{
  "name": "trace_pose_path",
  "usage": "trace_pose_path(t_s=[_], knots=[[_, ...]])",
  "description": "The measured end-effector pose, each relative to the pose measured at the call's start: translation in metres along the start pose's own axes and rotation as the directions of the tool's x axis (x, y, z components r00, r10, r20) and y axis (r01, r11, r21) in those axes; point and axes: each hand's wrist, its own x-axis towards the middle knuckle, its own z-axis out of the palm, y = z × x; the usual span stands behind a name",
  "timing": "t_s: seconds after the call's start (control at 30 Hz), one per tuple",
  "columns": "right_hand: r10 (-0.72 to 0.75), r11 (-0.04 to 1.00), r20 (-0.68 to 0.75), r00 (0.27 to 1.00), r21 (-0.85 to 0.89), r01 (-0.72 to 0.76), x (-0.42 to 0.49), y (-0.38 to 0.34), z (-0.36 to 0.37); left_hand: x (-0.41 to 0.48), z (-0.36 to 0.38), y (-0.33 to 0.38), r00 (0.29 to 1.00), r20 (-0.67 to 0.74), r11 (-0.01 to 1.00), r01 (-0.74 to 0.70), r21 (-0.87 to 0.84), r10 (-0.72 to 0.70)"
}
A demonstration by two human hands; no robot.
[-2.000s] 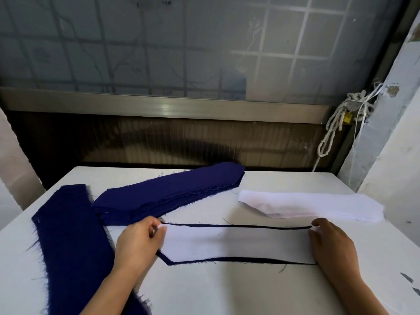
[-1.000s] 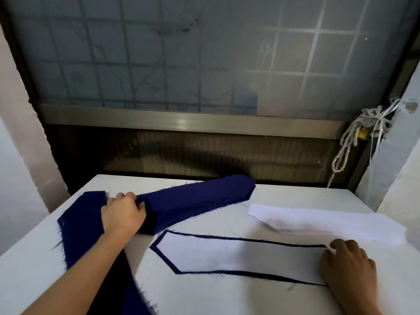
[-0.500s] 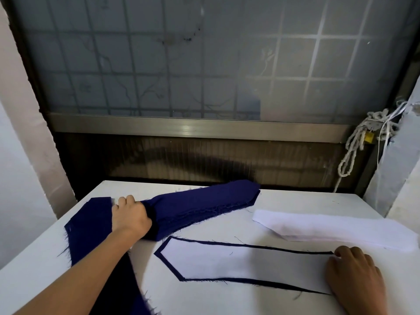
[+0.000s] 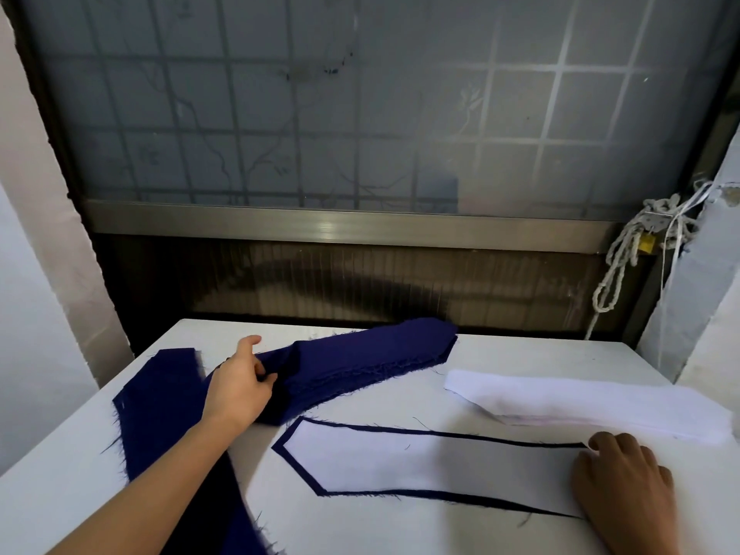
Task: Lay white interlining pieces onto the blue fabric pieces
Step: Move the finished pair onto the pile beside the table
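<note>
A white interlining piece (image 4: 420, 462) lies on a blue fabric piece whose dark edge (image 4: 298, 472) shows all around it, in front of me on the white table (image 4: 360, 526). My right hand (image 4: 624, 486) rests flat on its right end. My left hand (image 4: 240, 384) pinches the near end of the stack of blue fabric pieces (image 4: 368, 358) at the back left, index finger lifted. A stack of white interlining pieces (image 4: 580, 402) lies at the right.
A long blue fabric strip (image 4: 160, 414) runs along the table's left side under my left forearm. Behind the table stand a metal rail (image 4: 340, 228) and a frosted window. A bundle of white rope (image 4: 624, 254) hangs at the right, beside a white wall.
My left hand left the interlining's left end, went to the blue stack and now pinches its end. My right hand stayed on the right end. The camera tilted up.
</note>
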Motion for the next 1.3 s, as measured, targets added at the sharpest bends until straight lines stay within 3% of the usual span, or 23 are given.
trace_pose_path(t_s=[0.07,0.17,0.33,0.43,0.5,0.57,0.63,0.77,0.9,1.0,1.13,1.3], knots=[[-0.025,1.000,-0.077,0.997,0.008,0.026,-0.001,-0.001,-0.001,-0.006,0.003,0.002,0.997,-0.068,0.999,-0.037,-0.033,0.035],[-0.114,0.991,-0.249,0.962,0.042,0.128,-0.005,-0.003,-0.001,-0.025,0.007,0.008,0.958,-0.163,0.972,-0.232,0.037,0.235],[-0.361,0.921,-0.336,0.870,0.016,0.388,-0.014,-0.021,0.001,-0.065,0.016,0.019,0.844,-0.138,0.853,-0.498,0.158,0.519],[-0.556,0.788,-0.323,0.766,0.086,0.609,-0.033,-0.068,0.004,-0.078,0.023,0.019,0.742,-0.157,0.755,-0.613,0.231,0.651],[-0.694,0.656,-0.302,0.653,0.109,0.747,-0.051,-0.108,0.005,-0.083,0.027,0.020,0.668,-0.187,0.693,-0.678,0.245,0.720],[-0.805,0.530,-0.238,0.543,0.125,0.839,-0.066,-0.149,0.002,-0.085,0.028,0.021,0.634,-0.198,0.664,-0.713,0.225,0.748],[-0.832,0.479,-0.213,0.512,0.189,0.857,-0.077,-0.185,0.000,-0.087,0.026,0.021,0.638,-0.218,0.673,-0.715,0.188,0.738],[-0.781,0.430,-0.333,0.528,0.327,0.842,-0.077,-0.223,0.008,-0.088,0.019,0.021,0.708,-0.276,0.752,-0.652,0.096,0.650],[-0.763,0.500,-0.348,0.545,0.215,0.839,-0.052,-0.202,0.016,-0.089,0.018,0.021,0.762,-0.317,0.816,-0.573,0.076,0.564],[-0.764,0.555,-0.319,0.561,0.120,0.823,-0.030,-0.157,0.012,-0.088,0.018,0.018,0.847,-0.322,0.899,-0.437,0.031,0.423],[-0.690,0.671,-0.296,0.660,0.078,0.737,-0.003,-0.093,0.001,-0.086,0.021,0.013,0.889,-0.342,0.943,-0.331,-0.024,0.303],[-0.572,0.787,-0.320,0.755,0.044,0.615,0.010,-0.041,-0.014,-0.085,0.022,0.012,0.900,-0.337,0.941,-0.325,-0.095,0.277]])
